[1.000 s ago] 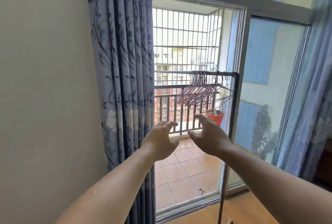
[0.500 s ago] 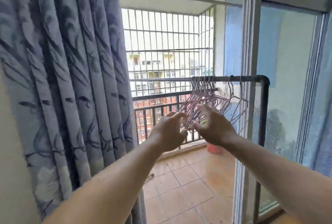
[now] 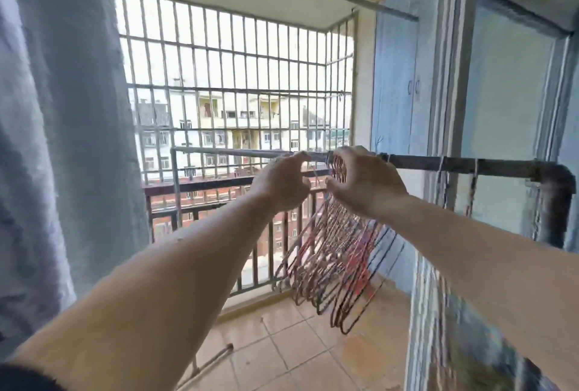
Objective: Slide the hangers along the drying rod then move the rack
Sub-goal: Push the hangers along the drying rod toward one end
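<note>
A dark metal drying rod [image 3: 454, 163] runs across the balcony doorway on a pipe rack, with an elbow joint at its right end [image 3: 554, 177]. A thick bunch of pink wire hangers [image 3: 332, 252] hangs from the rod near its middle. My right hand [image 3: 365, 182] curls over the hanger hooks at the rod and grips the bunch. My left hand [image 3: 283, 182] is just left of it, fingers pinched at the rod beside the first hooks. Two loose hangers [image 3: 441, 190] hang farther right on the rod.
A blue floral curtain [image 3: 62, 140] hangs close on the left. The sliding door frame [image 3: 445, 140] stands on the right. Beyond are the balcony railing [image 3: 200, 202], window bars [image 3: 235, 77] and a tiled floor [image 3: 297, 353]. The rack's left post [image 3: 175, 190] is near the railing.
I have stepped closer to the rack. Both hands rose from below the hangers up to the rod, and my right hand closed over the hanger hooks.
</note>
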Action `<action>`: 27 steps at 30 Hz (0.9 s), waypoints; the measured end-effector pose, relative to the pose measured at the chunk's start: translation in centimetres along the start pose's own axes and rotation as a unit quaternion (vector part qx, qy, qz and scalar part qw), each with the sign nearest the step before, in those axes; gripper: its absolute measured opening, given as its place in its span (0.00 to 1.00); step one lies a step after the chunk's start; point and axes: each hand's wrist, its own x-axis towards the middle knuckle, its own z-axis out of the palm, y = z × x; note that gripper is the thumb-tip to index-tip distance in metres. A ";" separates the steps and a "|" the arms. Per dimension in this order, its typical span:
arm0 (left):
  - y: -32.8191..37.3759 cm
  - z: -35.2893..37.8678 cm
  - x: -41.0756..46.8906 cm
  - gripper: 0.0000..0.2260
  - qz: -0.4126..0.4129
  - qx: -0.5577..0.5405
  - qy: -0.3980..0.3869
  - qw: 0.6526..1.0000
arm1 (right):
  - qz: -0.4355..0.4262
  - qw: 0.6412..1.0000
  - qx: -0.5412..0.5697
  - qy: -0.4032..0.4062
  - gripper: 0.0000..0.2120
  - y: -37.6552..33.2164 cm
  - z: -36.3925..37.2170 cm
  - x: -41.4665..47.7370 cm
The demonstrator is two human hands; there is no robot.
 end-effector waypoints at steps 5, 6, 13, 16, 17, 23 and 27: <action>-4.9 4.4 8.0 0.25 0.019 0.030 -0.013 0.999 | -0.029 0.995 -0.093 0.027 0.13 0.7 4.8 7.3; -5.7 5.2 9.2 0.24 0.028 0.036 -0.015 0.999 | -0.034 0.994 -0.106 0.016 0.10 0.5 5.9 8.6; -11.1 8.8 15.2 0.12 0.047 0.099 -0.025 0.994 | -0.019 0.975 -0.207 -0.075 0.07 -0.5 11.7 15.2; -12.4 9.7 17.0 0.06 0.063 0.143 -0.018 0.988 | 0.007 0.960 -0.257 -0.113 0.05 -0.3 13.0 17.2; -12.9 9.9 17.5 0.04 0.059 0.152 -0.020 0.986 | 0.019 0.956 -0.267 -0.124 0.03 -0.2 13.2 17.8; -16.3 10.4 18.5 0.04 0.080 0.157 -0.020 0.984 | 0.023 0.960 -0.263 -0.096 0.03 1.6 15.3 19.2; -16.1 10.4 18.6 0.05 0.113 0.183 -0.012 0.977 | 0.018 0.968 -0.236 -0.079 0.04 2.2 15.1 19.3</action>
